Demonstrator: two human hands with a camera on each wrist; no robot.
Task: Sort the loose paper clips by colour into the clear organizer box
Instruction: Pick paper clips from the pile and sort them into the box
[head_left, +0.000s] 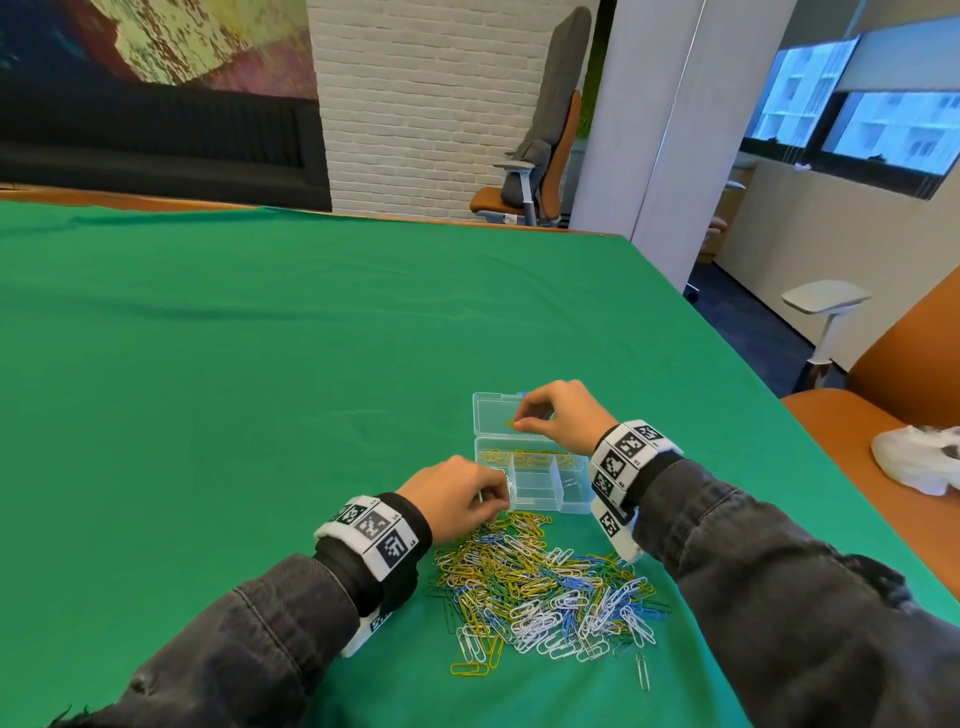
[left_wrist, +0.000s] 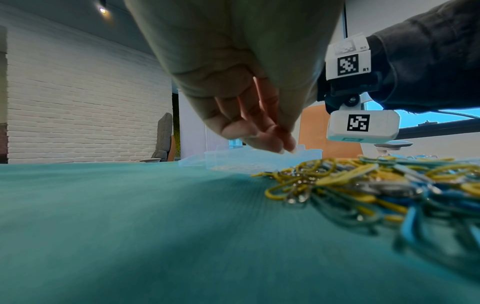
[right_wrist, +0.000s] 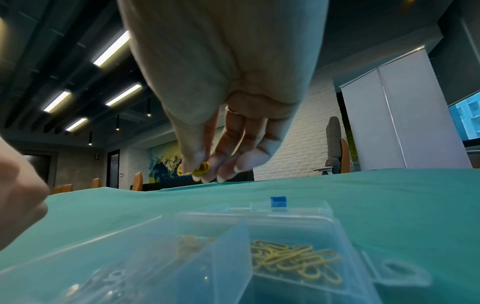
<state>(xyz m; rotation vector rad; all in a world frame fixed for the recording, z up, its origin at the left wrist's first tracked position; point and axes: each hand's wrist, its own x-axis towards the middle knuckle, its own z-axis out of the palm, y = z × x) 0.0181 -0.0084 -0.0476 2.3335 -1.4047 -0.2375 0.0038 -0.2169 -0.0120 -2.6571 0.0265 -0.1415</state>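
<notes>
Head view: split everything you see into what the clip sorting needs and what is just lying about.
Needed for the job:
- clear organizer box, lid open
- loose clip pile
- yellow clip pinched by the right hand
- left hand at the pile's edge

Lying about:
- white plastic bag on the orange seat
- office chair
- sofa

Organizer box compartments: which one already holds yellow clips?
The long far compartment beside the hinged lid of the organizer box; the near middle one looks empty.
</notes>
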